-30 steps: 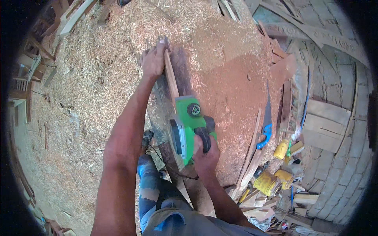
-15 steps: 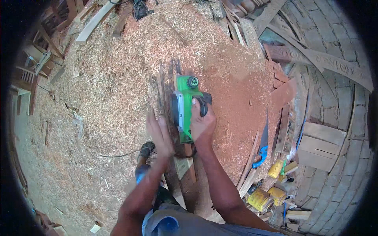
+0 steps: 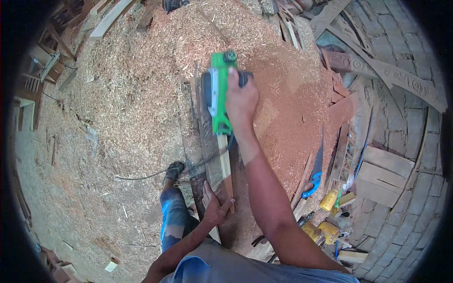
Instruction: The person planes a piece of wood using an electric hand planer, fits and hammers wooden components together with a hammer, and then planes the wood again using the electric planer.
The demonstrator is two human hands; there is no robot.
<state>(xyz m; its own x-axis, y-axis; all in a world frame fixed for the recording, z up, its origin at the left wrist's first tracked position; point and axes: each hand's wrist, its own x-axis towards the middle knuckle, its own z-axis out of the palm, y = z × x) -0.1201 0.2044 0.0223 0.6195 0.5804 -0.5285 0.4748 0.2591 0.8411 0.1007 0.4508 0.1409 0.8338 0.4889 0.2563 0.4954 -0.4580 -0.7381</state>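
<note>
My right hand (image 3: 241, 99) is closed round the handle of a green electric planer (image 3: 220, 94), which sits over the far part of a narrow wooden strip (image 3: 224, 165). The strip lies lengthwise on a dark board (image 3: 207, 148), and its pale near part shows behind the planer. By the strip's near end is my left hand (image 3: 216, 209), its fingers stretched out and the thumb apart, at or against the strip's edge. Whether the thumb presses on the wood is hard to make out. A dark cord (image 3: 207, 160) runs near the planer's rear end.
Wood shavings (image 3: 127, 104) cover the floor, with reddish dust on the right. A blue-handled handsaw (image 3: 313, 181) lies to the right, near yellow containers (image 3: 329, 200) and offcuts. Carved wooden pieces (image 3: 401, 75) rest at the far right. My shod foot (image 3: 175, 170) is beside the board.
The planer and my right hand have moved forward, away from me, along the strip. My left hand has come back from beside the planer to the strip's near end.
</note>
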